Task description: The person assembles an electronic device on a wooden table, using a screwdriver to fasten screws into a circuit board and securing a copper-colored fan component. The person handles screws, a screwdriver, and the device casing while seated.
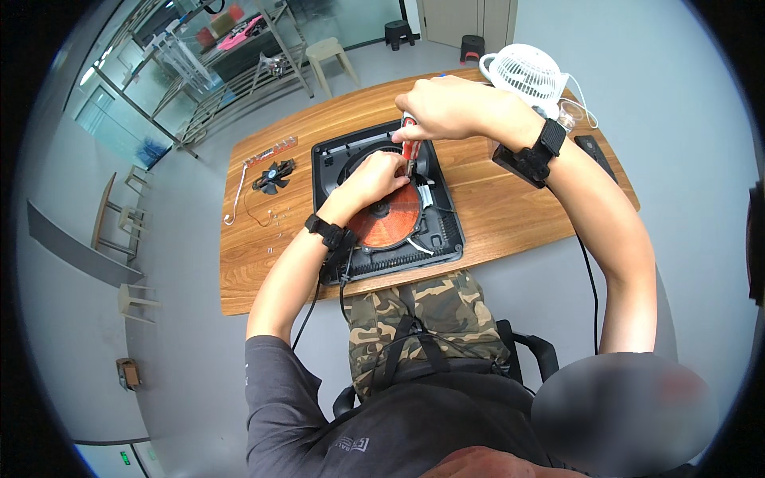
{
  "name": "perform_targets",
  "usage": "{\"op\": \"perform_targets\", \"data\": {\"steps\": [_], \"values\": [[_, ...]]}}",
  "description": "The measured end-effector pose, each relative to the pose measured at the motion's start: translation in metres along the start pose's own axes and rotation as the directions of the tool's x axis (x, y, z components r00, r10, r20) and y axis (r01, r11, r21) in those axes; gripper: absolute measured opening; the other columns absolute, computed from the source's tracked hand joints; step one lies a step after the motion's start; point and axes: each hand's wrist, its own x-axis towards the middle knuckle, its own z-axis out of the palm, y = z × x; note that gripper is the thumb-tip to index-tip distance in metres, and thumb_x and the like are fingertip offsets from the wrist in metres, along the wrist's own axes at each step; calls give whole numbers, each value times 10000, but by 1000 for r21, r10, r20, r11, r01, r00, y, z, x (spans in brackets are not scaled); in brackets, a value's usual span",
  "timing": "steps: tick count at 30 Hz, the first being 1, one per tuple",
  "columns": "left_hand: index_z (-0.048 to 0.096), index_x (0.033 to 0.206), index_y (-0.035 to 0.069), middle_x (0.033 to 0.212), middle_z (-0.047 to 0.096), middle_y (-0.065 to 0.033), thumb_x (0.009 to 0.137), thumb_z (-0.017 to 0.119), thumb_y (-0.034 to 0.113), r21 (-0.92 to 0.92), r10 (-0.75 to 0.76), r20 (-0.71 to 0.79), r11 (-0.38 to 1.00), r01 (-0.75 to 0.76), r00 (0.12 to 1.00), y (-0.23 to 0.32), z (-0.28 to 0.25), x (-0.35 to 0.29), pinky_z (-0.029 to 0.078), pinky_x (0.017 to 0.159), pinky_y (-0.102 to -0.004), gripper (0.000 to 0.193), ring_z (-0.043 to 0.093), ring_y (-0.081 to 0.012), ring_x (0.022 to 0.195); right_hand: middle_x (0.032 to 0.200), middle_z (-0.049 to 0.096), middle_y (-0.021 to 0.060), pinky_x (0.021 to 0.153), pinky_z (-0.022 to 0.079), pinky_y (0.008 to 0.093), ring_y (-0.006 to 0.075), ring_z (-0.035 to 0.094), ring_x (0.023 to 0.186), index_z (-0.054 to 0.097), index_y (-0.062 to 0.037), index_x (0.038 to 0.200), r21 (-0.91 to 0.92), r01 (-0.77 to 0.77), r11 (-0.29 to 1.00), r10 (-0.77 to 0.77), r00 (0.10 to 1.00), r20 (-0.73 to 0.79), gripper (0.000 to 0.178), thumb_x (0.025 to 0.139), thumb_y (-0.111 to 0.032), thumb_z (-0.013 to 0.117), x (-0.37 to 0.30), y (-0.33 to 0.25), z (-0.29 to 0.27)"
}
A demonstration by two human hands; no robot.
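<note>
Right hand (442, 109): we are clenching it round a red tool (410, 147), which is pointing down into the casing (323, 171).
Left hand (371, 180): we are bending its fingers at the tool's lower end, above the casing; whether they are pinching anything, we cannot make out.
Casing: it is lying open on the table (502, 215).
Coil (395, 228): it is sitting inside the casing, partly under our left hand.
Black fan (273, 178): it is lying left of the casing, near some scattered bits (270, 250).
White fan (526, 73): it is standing beyond the casing, to its right.
</note>
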Motion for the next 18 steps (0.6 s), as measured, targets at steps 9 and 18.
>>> {"op": "perform_targets", "data": {"steps": [9,18], "values": [[710,864,-15,848,722,-212,829,792,141,22,34,-14,999,-34,999,-3,1,3,555,792,-446,180,704,-397,852,820,727,222,766,581,479,410,722,824,718,19,992,-11,35,999,-35,999,-26,605,943,-581,656,3,5,2],[756,942,-12,896,741,-200,867,782,156,-69,-7,36,998,9,999,-6,0,5,558,813,-412,186,720,-354,860,785,723,225,744,590,469,409,725,798,746,33,854,-65,-18,998,21,999,35,659,929,-615,655,16,0,7]]}}
